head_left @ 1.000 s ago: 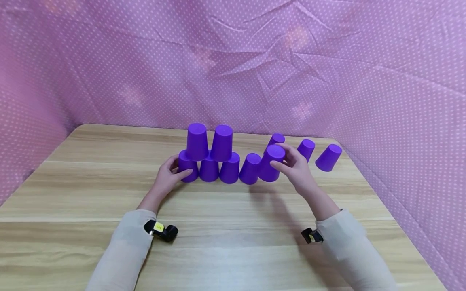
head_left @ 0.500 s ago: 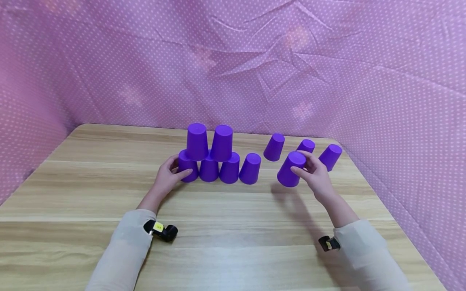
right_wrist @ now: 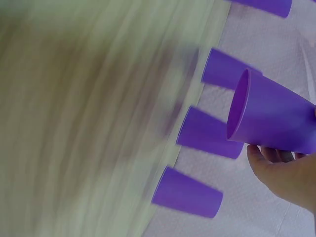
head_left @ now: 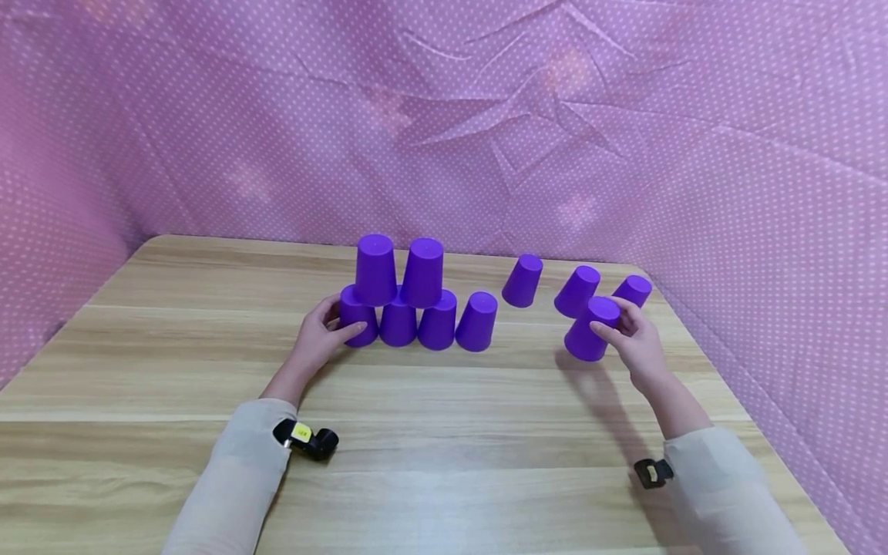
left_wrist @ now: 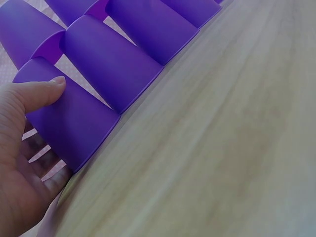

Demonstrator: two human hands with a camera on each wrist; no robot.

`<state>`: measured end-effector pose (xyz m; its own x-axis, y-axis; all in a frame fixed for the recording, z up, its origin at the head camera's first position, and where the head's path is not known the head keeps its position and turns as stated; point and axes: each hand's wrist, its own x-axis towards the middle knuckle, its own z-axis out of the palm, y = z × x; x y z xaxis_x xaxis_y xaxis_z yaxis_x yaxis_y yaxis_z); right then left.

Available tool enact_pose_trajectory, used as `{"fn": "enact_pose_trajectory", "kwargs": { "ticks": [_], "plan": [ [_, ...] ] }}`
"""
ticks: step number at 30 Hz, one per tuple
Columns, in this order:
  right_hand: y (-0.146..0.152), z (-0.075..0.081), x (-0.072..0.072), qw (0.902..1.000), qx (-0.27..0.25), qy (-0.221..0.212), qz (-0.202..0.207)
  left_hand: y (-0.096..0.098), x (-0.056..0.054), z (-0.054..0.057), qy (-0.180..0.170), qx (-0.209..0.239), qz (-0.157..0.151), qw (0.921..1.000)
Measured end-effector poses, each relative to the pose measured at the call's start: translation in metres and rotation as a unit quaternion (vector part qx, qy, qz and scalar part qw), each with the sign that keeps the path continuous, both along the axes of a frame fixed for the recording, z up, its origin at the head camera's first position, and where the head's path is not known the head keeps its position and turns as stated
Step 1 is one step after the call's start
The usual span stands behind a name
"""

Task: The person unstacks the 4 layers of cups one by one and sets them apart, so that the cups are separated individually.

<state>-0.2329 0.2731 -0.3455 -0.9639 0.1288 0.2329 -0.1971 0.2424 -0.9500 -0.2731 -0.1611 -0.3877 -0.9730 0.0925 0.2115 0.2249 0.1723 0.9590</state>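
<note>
Upside-down purple cups stand in a row on the table, with two more cups [head_left: 375, 274] resting across the gaps of its left part. My left hand [head_left: 317, 337] holds the row's leftmost cup [left_wrist: 74, 121], thumb on its near face and the other fingers round the far side. At the row's right end stands a cup [head_left: 476, 324] with nothing on top. Over on the right, my right hand [head_left: 640, 348] grips another upside-down cup [head_left: 586, 338] from its right side. That cup is off the table, its open rim [right_wrist: 239, 106] showing in the right wrist view.
Three upside-down cups stand at the back right: one cup [head_left: 523, 281] to the left, a middle cup [head_left: 576, 293], and a right cup [head_left: 634, 289] partly hidden by my right hand. A pink dotted cloth [head_left: 444, 139] hangs behind and beside the wooden table [head_left: 430, 432].
My right hand has carried its cup rightward, away from the row and in front of the back-right cups. The left hand and the stacked cups have stayed in place.
</note>
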Motion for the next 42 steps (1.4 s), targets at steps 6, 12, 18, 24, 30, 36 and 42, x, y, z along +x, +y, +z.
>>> {"fn": "enact_pose_trajectory", "kwargs": {
  "ticks": [6, 12, 18, 24, 30, 36, 42],
  "plan": [
    [0.049, -0.029, -0.016, 0.9988, -0.048, 0.004, 0.009, 0.000, 0.002, 0.001, -0.003, -0.002, 0.002, 1.0000],
    [0.069, -0.024, -0.014, 0.9972, 0.001, -0.043, -0.061, -0.001, -0.003, -0.004, 0.002, 0.005, 0.000, 1.0000],
    [0.124, -0.057, -0.036, 0.9950, -0.027, -0.045, -0.086, -0.006, -0.015, -0.019, -0.002, 0.000, 0.000, 1.0000],
    [0.150, -0.066, -0.046, 0.9875, -0.053, -0.064, -0.134, -0.006, -0.016, -0.022, 0.002, -0.001, 0.001, 1.0000],
    [0.136, -0.038, -0.035, 0.9767, -0.060, -0.096, -0.183, -0.002, -0.006, -0.008, 0.003, 0.006, -0.003, 1.0000],
    [0.119, -0.020, -0.029, 0.9713, -0.072, -0.110, -0.198, -0.001, 0.000, 0.000, 0.002, 0.001, 0.001, 1.0000],
    [0.114, -0.010, -0.030, 0.9521, -0.100, -0.170, -0.234, -0.001, 0.000, -0.001, 0.006, 0.007, -0.003, 1.0000]
  ]
}}
